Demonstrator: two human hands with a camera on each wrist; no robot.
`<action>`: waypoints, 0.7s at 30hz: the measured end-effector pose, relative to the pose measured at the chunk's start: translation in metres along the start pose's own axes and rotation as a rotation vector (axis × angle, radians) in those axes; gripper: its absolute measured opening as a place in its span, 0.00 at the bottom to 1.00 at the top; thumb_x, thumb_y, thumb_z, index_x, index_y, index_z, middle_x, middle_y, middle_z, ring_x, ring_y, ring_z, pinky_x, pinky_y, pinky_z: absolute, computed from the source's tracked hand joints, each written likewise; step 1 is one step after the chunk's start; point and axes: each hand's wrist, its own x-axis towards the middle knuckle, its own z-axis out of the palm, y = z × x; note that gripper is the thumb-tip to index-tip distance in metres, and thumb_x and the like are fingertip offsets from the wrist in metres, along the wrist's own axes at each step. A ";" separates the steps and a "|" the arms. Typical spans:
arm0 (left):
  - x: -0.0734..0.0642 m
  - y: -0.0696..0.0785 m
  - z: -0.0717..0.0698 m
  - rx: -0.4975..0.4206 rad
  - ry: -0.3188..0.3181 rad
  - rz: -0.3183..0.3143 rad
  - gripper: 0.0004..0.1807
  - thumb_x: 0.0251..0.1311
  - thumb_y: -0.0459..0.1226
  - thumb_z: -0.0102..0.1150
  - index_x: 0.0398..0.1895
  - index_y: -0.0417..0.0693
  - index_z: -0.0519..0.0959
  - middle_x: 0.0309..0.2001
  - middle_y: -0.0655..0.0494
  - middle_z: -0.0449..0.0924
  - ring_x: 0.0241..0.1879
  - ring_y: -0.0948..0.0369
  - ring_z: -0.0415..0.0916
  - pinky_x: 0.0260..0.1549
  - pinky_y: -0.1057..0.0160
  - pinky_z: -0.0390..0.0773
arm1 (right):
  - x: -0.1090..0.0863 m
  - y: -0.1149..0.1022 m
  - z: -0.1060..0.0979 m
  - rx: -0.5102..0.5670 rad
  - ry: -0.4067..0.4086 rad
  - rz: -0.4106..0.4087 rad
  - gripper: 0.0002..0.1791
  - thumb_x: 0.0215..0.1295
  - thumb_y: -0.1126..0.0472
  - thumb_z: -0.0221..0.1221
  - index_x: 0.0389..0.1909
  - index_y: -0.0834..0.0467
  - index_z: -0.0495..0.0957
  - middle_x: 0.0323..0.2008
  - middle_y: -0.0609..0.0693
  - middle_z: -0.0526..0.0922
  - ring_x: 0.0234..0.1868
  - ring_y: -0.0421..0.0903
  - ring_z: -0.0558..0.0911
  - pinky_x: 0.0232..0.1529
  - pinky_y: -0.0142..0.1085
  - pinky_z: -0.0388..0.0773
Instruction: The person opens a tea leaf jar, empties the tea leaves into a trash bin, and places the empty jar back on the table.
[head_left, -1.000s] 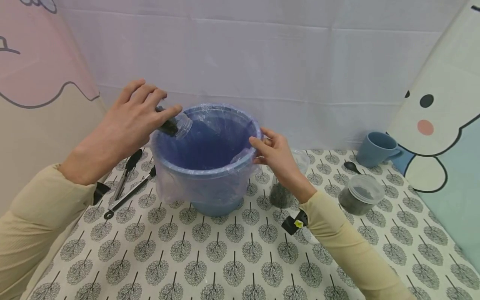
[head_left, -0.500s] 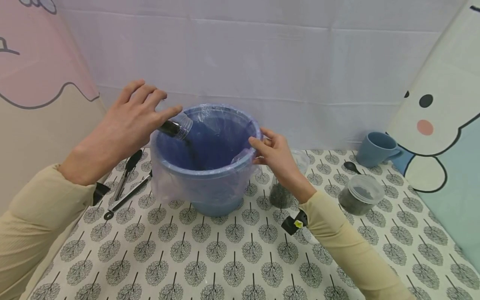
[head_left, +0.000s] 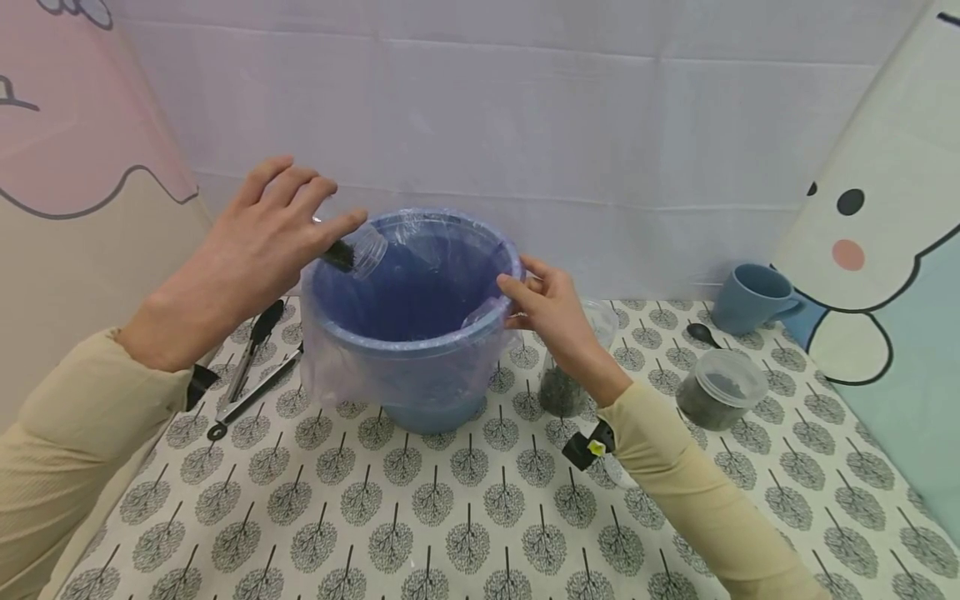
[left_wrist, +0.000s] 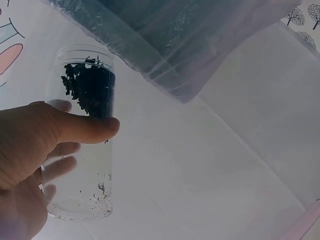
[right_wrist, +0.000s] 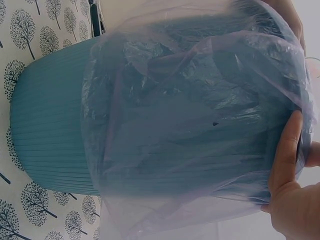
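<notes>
My left hand (head_left: 258, 242) grips a clear plastic jar (left_wrist: 80, 185), its fingers and thumb round the sides. The jar lies tipped at the left rim of a blue bucket, mouth toward the inside. Dark dried flakes (left_wrist: 92, 90) are bunched near its mouth, with a few bits at the base. A thin translucent purple bag (right_wrist: 165, 115) lines the blue bucket (head_left: 431, 417) and hangs over its outside. With thumb inside and fingers outside, my right hand (head_left: 551, 308) pinches the lined rim on the right. The bucket's bottom is hidden from view.
Black-tipped metal tongs (head_left: 258, 392) lie left of the bucket. Behind my right forearm stands a clear container (head_left: 561, 390) with dark contents. A lidded tub (head_left: 722, 390), a black spoon (head_left: 702, 334) and a blue mug (head_left: 753, 298) are on the right of the patterned tablecloth (head_left: 465, 517).
Half a second ago dark flakes streamed from the tilted jar into the bucket; now no stream shows. The hands have barely moved, and the right one keeps its hold on the rim.
</notes>
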 end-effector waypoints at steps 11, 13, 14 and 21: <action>0.003 0.000 -0.001 0.068 0.051 0.071 0.42 0.33 0.16 0.71 0.59 0.46 0.75 0.56 0.33 0.72 0.61 0.39 0.64 0.72 0.46 0.49 | 0.000 0.000 0.000 0.009 0.003 -0.001 0.32 0.71 0.65 0.54 0.72 0.65 0.55 0.41 0.62 0.81 0.26 0.39 0.80 0.28 0.29 0.82; 0.003 0.000 -0.001 0.076 0.048 0.082 0.42 0.33 0.16 0.70 0.59 0.46 0.75 0.56 0.33 0.72 0.61 0.39 0.64 0.72 0.46 0.49 | 0.000 0.000 0.000 0.009 0.002 -0.003 0.32 0.71 0.65 0.54 0.72 0.65 0.56 0.41 0.62 0.81 0.26 0.38 0.80 0.28 0.28 0.82; 0.003 0.000 -0.001 0.078 0.047 0.086 0.41 0.34 0.16 0.70 0.59 0.46 0.75 0.56 0.33 0.72 0.61 0.40 0.63 0.72 0.46 0.49 | 0.000 -0.001 0.000 0.010 0.000 -0.004 0.31 0.71 0.65 0.54 0.72 0.65 0.56 0.40 0.61 0.81 0.26 0.38 0.80 0.28 0.28 0.82; 0.005 0.002 -0.001 0.084 0.070 0.108 0.36 0.39 0.21 0.72 0.58 0.46 0.77 0.56 0.33 0.72 0.60 0.40 0.64 0.72 0.46 0.51 | -0.001 -0.002 0.000 0.018 -0.003 -0.006 0.32 0.71 0.66 0.53 0.72 0.65 0.55 0.35 0.53 0.82 0.25 0.38 0.80 0.27 0.28 0.82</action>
